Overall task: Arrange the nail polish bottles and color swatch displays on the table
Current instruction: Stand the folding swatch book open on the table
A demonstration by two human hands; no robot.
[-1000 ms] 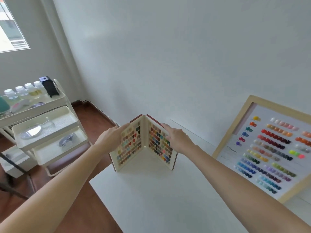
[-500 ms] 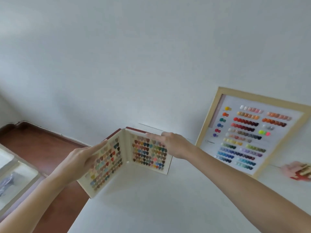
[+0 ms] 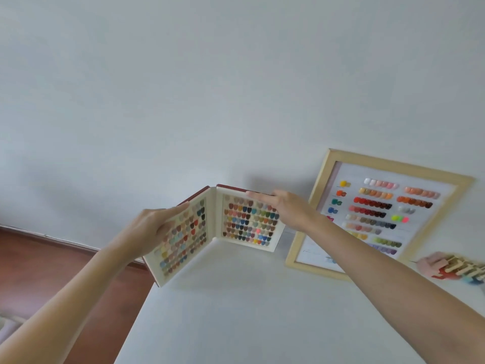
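Standing open like a book at the far left corner of the white tabletop, the folding swatch book is held upright by both hands. Its left panel is gripped by the left hand, with fingers wrapped over the outer edge, and that panel's lower corner overhangs the tabletop's left edge above the wooden floor. The right panel's top edge is covered by the right hand, fingers extended flat and together. The framed swatch board is propped against the wall just beside the book's right panel, not touching it. A blurred wooden swatch rack is seen at the right edge. Bare tabletop is available in front of the book.
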